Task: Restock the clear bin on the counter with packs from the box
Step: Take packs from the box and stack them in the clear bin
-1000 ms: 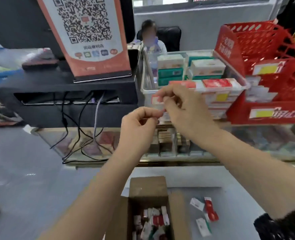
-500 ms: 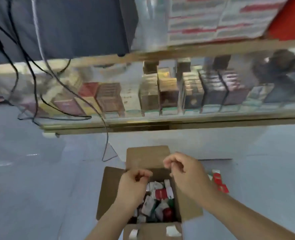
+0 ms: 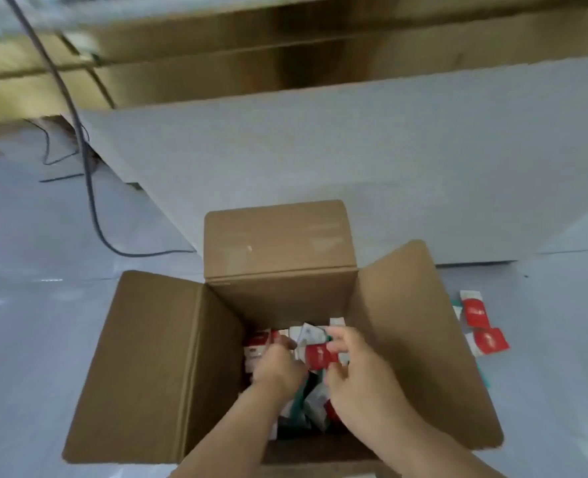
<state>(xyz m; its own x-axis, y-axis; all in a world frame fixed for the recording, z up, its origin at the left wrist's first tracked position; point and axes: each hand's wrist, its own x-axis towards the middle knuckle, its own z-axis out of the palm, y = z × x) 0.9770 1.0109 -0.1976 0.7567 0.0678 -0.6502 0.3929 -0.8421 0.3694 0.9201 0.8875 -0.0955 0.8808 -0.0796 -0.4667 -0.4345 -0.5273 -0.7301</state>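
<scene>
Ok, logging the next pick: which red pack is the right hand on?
The red pack at the middle of the box, pinched between fingers and thumb of the right hand. The floor packs right of the box lie untouched.

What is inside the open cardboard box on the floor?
Loose red, white and green packs lie in the cardboard box. The left hand reaches among them; the right hand holds a red pack. The hands cover packs beneath, and the bottom is hidden.
</scene>
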